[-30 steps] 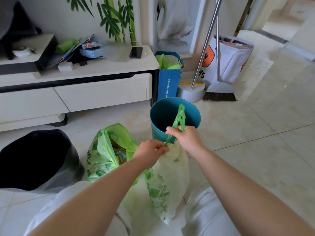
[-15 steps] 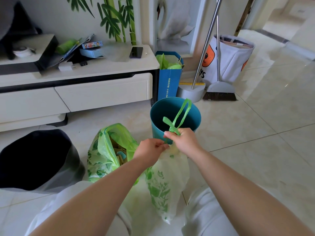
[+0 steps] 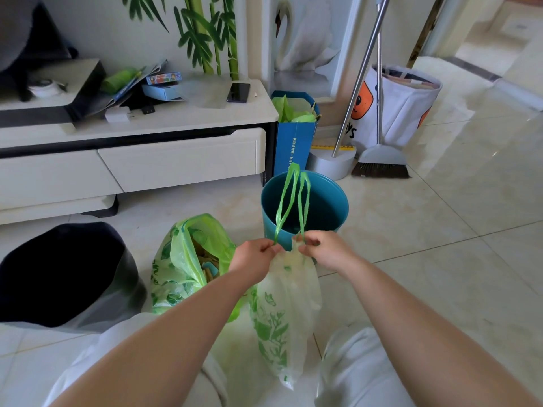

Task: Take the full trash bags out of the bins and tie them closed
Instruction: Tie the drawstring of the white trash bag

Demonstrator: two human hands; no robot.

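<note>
bag neck pinched in both hands, handles up

hidden/unclear: contents of the held trash bag [image 3: 286, 306] not readable through the pale film. the bag's neck is covered by the fingers, so can't tell if a knot exists. the black-lined bin [image 3: 63, 277] is cut by the left frame edge, inside just dark. second green bag [image 3: 188, 262] sits open on the floor, lower part behind the left forearm; contents only partly visible, looks like cardboard or paper scraps. text on the blue paper bag [image 3: 293, 142] too small to read.

hands: left hand [image 3: 254, 257] is closed, fingers pinching the gathered neck at the base of one green handle loop [image 3: 289, 198]. right hand [image 3: 326, 249] closed likewise on the other side, pinching the base of the second loop. hands are close together, nearly touching, with the neck between them. both loops stand up in front of the teal bin [image 3: 329, 212].

bag position: hanging from the hands, out of the teal bin, just in front of it, between the person's knees.
</note>
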